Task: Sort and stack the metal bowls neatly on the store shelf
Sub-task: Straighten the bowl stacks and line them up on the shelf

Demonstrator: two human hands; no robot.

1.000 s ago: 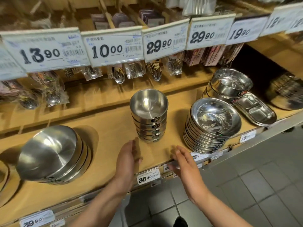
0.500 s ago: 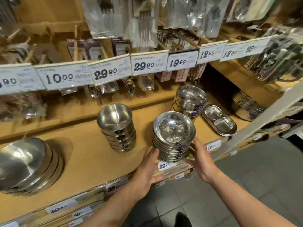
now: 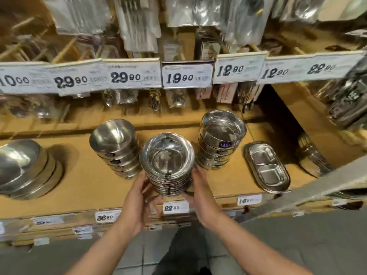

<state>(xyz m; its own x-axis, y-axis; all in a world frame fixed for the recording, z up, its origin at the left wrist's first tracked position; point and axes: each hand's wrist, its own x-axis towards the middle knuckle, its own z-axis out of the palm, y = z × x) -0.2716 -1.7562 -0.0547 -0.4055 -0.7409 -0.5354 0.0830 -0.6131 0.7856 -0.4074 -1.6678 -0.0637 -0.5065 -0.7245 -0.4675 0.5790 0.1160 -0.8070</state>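
Both hands, the left hand [image 3: 137,203] and right hand [image 3: 202,195], grip the stack of shallow bowls [image 3: 167,165] with curled fingers at the shelf [image 3: 79,187] front.

Grey tiled floor [image 3: 297,245] below wooden shelving [image 3: 79,185]

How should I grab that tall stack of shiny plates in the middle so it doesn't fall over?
Hold the stack of plates low on its sides, one hand from the left and one from the right, like the left hand and right hand. It is tall and round, so low side support steadies it.
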